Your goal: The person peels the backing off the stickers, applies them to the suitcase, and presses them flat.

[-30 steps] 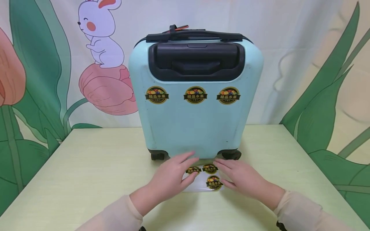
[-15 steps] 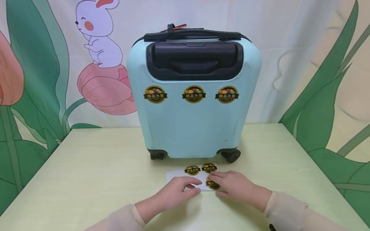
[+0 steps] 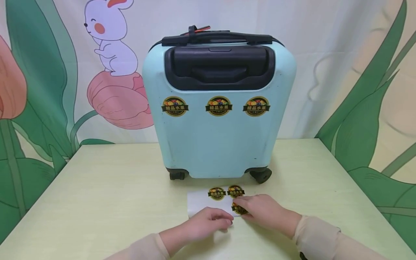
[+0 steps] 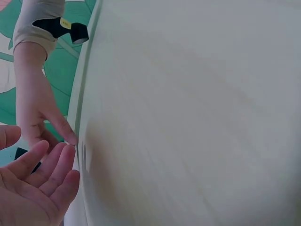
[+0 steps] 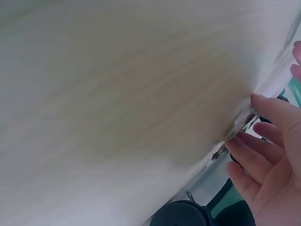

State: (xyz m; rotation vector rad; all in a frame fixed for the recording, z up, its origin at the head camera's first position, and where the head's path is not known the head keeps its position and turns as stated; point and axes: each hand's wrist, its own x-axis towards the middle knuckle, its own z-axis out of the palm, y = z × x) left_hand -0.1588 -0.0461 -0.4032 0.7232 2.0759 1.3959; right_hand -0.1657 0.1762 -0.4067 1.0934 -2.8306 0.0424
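Observation:
A light-blue suitcase (image 3: 214, 141) stands upright on the table, three round fruit stickers in a row across its front; the middle sticker (image 3: 219, 105) sits below the black handle recess. Before it lies a white sticker sheet (image 3: 199, 200) bearing three more such stickers. My right hand (image 3: 268, 213) has its fingertips on the sheet's lower-right sticker (image 3: 239, 207), partly covering it. In the right wrist view its thumb and fingers (image 5: 249, 150) touch the sheet's edge, well spread. My left hand (image 3: 208, 224) hovers by the sheet's front edge, fingers loosely bent, holding nothing.
The pale table (image 3: 107, 191) extends to both sides of the suitcase. Black wheels (image 3: 261, 175) stick out at the suitcase's base. Behind hangs a printed cloth (image 3: 325, 72) with a rabbit and tulips.
Both hands have come down and toward me from above the sheet. The right fingertips have settled on the lower-right sticker; the left hand has drawn back to the front edge, uncovering the sheet's left part.

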